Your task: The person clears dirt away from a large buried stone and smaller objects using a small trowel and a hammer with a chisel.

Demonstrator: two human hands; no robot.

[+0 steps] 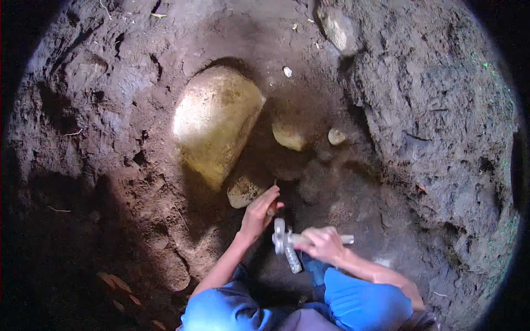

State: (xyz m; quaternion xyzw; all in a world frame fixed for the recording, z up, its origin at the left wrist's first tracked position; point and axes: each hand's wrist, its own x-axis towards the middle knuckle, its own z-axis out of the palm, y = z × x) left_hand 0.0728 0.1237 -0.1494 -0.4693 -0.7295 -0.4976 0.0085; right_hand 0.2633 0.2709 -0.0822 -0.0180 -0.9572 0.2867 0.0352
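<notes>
My left hand (258,214) is closed around a thin chisel (271,212). Its narrow tip shows just beyond my fingers, and its butt end faces my right hand; the middle is hidden in the grip. My right hand (323,244) grips the pale handle of a metal hammer (285,243), whose head lies just below the chisel's butt, a small gap apart. Slight blur softens the hammer and right hand. Close to my left fingers lies a speckled stone (243,191), half sunk in dark soil. A large pale boulder (218,118) rises beyond it, embedded in the earth.
Ahead are a yellowish stone (288,137) and a small round stone (336,136), both set in the soil. A rough earth bank (441,132) rises on the right. Another stone (338,32) sits at the top. Dry leaves (114,282) lie at lower left.
</notes>
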